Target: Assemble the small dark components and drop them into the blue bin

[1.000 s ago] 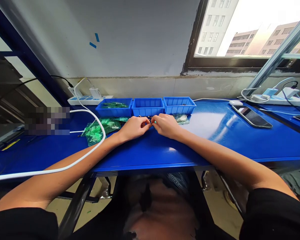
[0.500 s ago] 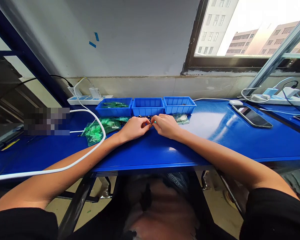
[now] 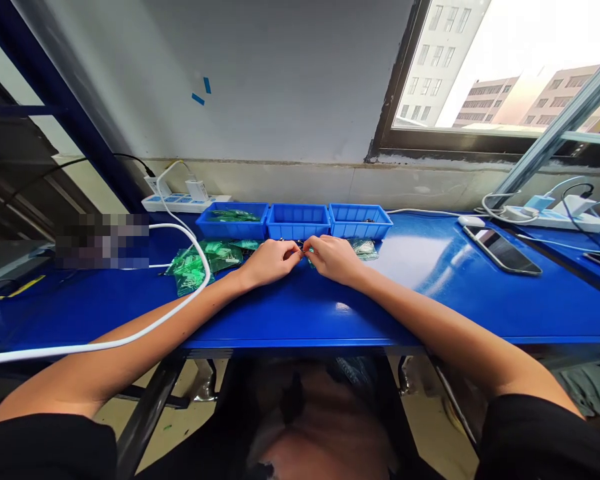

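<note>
My left hand (image 3: pixel 273 262) and my right hand (image 3: pixel 334 258) meet fingertip to fingertip above the blue table (image 3: pixel 300 313). Both are closed in a pinch around something too small to make out. A speck of green shows beneath the right fingertips. Just behind the hands, small dark pieces (image 3: pixel 300 243) lie mostly hidden. Beyond stand a left blue bin (image 3: pixel 230 231) with green pieces in it, a middle blue bin (image 3: pixel 297 231), and a right blue bin (image 3: pixel 363 231) with a few small dark bits. A clear bag (image 3: pixel 365 249) of small pale parts lies beside my right hand.
Green parts in clear bags (image 3: pixel 187 272) lie left of my hands. A white cable (image 3: pixel 203 257) arches over my left forearm. Power strips stand at the back left (image 3: pixel 175 202) and right (image 3: pixel 555 217). A phone (image 3: pixel 503 250) rests on the right.
The whole scene sits slightly lower in view. My hands stay together in the pinch, with only small finger movements. The green bit now shows lower, under my right fingertips.
</note>
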Action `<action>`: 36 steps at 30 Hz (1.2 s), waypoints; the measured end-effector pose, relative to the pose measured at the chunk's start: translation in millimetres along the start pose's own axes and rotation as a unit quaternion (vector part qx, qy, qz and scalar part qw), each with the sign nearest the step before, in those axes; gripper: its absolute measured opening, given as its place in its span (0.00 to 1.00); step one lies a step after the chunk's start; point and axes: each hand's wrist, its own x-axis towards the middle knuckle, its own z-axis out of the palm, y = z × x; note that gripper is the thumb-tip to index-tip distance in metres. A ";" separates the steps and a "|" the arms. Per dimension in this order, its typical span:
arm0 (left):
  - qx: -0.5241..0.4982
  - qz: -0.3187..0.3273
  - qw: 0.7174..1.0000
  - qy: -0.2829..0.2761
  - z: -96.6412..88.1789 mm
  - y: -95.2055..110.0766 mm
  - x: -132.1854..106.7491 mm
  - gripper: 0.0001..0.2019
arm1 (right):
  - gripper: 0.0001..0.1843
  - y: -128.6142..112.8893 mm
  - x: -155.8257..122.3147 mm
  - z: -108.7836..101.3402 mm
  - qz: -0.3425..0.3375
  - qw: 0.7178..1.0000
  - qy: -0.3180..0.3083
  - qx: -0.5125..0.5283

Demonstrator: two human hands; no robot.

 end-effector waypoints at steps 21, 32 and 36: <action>-0.037 0.017 0.998 0.043 -0.5 0.4 -1.5 0.15 | 0.13 -2.4 -2.1 -2.3 -0.016 0.999 0.037 0.014; -0.025 0.030 0.998 0.041 -0.3 -3.6 -1.9 0.13 | 0.13 -1.1 -0.9 0.5 -0.009 1.000 0.029 0.003; -0.031 0.039 0.997 0.050 1.4 -5.4 -1.6 0.12 | 0.13 -2.5 -1.1 -0.4 -0.008 1.000 0.022 -0.005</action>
